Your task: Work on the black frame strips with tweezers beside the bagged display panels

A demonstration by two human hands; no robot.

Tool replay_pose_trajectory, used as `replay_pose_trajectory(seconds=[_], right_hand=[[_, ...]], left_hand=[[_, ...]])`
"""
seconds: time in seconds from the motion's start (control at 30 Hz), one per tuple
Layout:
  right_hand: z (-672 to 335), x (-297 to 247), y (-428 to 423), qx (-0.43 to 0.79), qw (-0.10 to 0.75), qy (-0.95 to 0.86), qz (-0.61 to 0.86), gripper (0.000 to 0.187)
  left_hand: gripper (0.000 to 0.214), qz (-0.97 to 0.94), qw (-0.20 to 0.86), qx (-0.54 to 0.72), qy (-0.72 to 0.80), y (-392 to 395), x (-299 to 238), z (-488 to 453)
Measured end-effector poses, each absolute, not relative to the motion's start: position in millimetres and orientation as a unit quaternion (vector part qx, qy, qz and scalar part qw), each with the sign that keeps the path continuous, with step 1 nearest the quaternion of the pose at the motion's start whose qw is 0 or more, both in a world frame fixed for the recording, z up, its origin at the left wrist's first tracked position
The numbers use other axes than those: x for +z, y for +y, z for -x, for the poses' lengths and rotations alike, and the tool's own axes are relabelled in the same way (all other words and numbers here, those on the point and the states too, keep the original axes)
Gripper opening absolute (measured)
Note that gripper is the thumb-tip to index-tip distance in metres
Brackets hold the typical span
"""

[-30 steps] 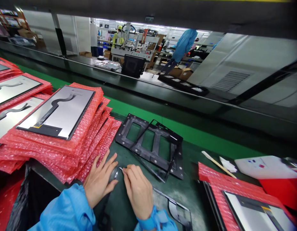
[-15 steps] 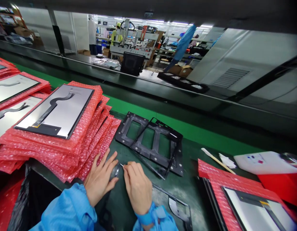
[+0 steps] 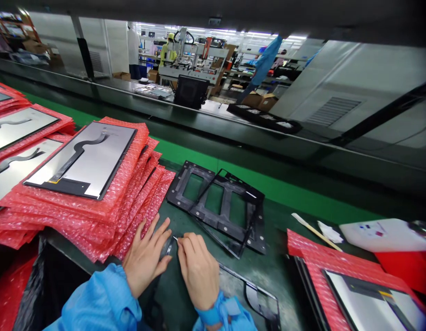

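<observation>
My left hand [image 3: 145, 258] lies flat with fingers spread on the dark green bench, pressing on the corner of a thin black frame part [image 3: 259, 301] that runs under my wrists. My right hand [image 3: 197, 270] is closed in a pinch on a small pale tab or strip [image 3: 174, 238] at that corner, right beside my left fingertips. Just beyond my hands lie stacked black plastic frames [image 3: 219, 204]. Left of my left hand rises a pile of red bubble-wrap sleeves [image 3: 130, 193] with a display panel [image 3: 83, 158] on top.
More panels on red wrap [image 3: 16, 133] lie at far left. Another panel in red wrap [image 3: 364, 299] sits at lower right, with a white box [image 3: 381, 234] and a wooden stick [image 3: 314, 231] behind it. A green conveyor belt [image 3: 285, 193] crosses behind. People in work coats stand far off.
The view has shifted slightly. Both hands stay at the same corner of the black part, with the right pinch barely moved.
</observation>
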State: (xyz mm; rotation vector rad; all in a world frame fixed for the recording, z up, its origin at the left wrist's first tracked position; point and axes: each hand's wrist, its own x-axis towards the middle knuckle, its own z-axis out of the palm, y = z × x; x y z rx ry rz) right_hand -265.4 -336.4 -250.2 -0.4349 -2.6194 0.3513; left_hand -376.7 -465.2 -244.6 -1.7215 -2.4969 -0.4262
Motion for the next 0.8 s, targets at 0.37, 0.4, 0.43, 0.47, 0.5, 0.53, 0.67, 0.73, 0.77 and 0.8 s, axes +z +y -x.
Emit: replay_pose_trajectory(seconds=[0.37,0.4,0.43,0.47,0.5,0.53,0.67,0.73,0.77,0.8], right_hand=[[261.5,-246.8,-339.3,0.095,0.196,-0.962,0.165,0.013],[261.6,-247.5,-339.6,0.09,0.193,-0.963,0.168,0.014],[261.8,-248.1,-339.7,0.087,0.189,-0.963,0.17,0.015],[261.9,-248.6,-339.6,0.085,0.187,-0.963,0.173,0.015],[262.0,-249.0,-339.5,0.083,0.184,-0.963,0.177,0.015],[262.2,-249.3,-339.3,0.08,0.183,-0.963,0.182,0.015],[264.0,-249.4,-339.6,0.065,0.192,-0.962,0.181,0.02],[265.3,-249.5,-340.0,0.066,0.202,-0.963,0.164,0.024],[265.9,-249.7,-340.1,0.069,0.206,-0.963,0.157,0.025],[266.2,-249.9,-340.0,0.073,0.212,-0.963,0.152,0.025]], left_hand=[[0.044,0.56,0.037,-0.147,-0.814,-465.9,-246.4,377.0],[0.044,0.56,0.039,-0.147,-0.815,-465.9,-246.4,376.9],[0.044,0.56,0.041,-0.146,-0.814,-465.8,-246.3,376.9],[0.044,0.56,0.042,-0.146,-0.814,-465.8,-246.2,376.8],[0.045,0.561,0.044,-0.145,-0.814,-465.7,-246.2,376.8],[0.045,0.561,0.045,-0.144,-0.814,-465.6,-246.3,376.8],[0.045,0.561,0.05,-0.14,-0.814,-465.4,-247.2,376.9],[0.045,0.561,0.051,-0.139,-0.814,-465.3,-247.5,376.8],[0.044,0.561,0.052,-0.14,-0.815,-465.3,-247.5,376.7],[0.044,0.561,0.052,-0.14,-0.814,-465.2,-247.3,376.6]])
